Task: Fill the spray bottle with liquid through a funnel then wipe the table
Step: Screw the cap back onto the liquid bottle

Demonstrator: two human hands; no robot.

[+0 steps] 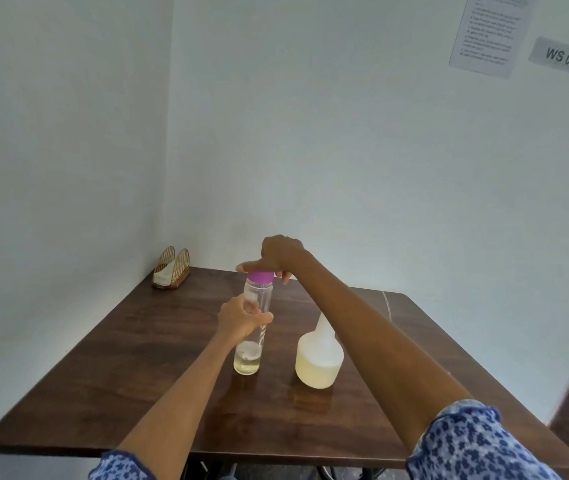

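Right hand (281, 256) grips the purple cap (260, 277) while left hand (240, 318) holds the clear bottle (253, 327) steady, so capping seems underway; next, twisting needs counter-torque

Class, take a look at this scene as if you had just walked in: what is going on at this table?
A person stands at a dark wooden table working with both hands. The left hand grips the middle of a tall clear bottle standing upright, with a little yellowish liquid at its bottom. The right hand is on its purple cap. Beside it stands a white bottle partly filled with pale liquid. A napkin holder sits in the far corner. No funnel is in view.
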